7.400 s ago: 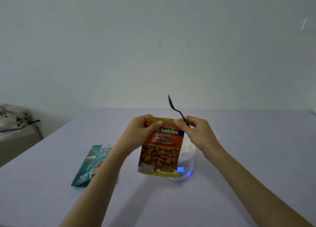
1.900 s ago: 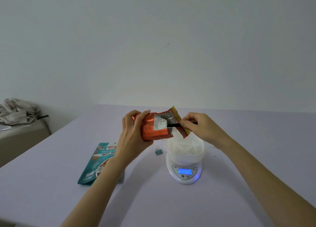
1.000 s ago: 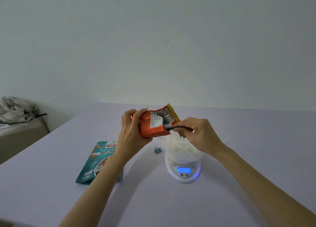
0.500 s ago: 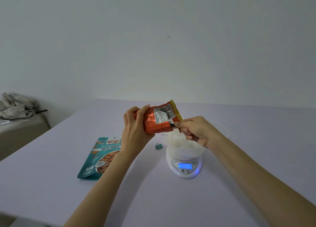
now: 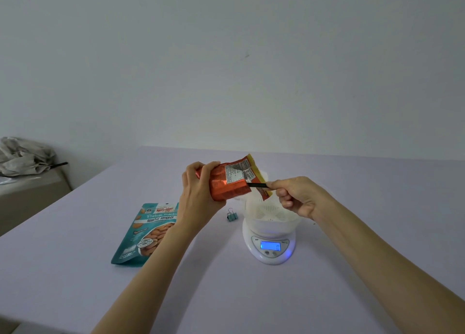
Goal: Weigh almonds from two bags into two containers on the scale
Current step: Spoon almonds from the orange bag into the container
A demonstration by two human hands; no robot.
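Scooping from orange bag (image 5: 226,185): left grip (image 5: 198,192) wraps it, mouth tilted over white container (image 5: 270,214) on scale (image 5: 270,248). Right grip (image 5: 294,197) pinches black spoon (image 5: 256,185), bowl hidden inside bag. Best: small strokes, mouth over container, eye on display.

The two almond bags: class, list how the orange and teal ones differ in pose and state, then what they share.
The orange bag is held aloft, tipped sideways, by the left hand; the teal bag lies flat on the table. The orange bag has a black utensil in its mouth, held by the right hand; no hand holds the teal bag. Both are almond pouches.
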